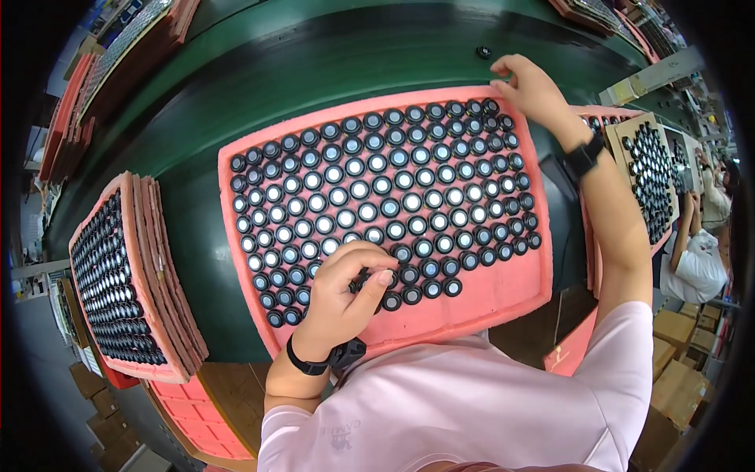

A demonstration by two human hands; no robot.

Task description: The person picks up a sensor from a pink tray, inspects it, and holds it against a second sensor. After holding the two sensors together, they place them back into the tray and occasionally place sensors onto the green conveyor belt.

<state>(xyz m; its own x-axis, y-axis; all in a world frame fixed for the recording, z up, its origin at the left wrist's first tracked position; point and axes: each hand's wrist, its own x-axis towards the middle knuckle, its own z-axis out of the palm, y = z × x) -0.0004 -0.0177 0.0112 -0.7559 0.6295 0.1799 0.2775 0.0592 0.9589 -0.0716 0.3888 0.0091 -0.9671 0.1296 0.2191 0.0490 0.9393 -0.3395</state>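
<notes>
A pink foam tray lies in front of me, filled with rows of small round black parts with pale, shiny tops. My left hand is over the tray's near rows. Its thumb and forefinger come together among the parts, and what they pinch, if anything, is hidden. Beyond the tray's far right corner reaches my right hand, fingers curved and apart from the thumb with nothing between them. Just past its fingertips, a single black round part rests on the green belt.
A stack of pink trays with similar parts stands at the left. More trays lean at the far left. To the right is another loaded tray, and a co-worker in white sits beyond it. Cardboard boxes stand at lower right.
</notes>
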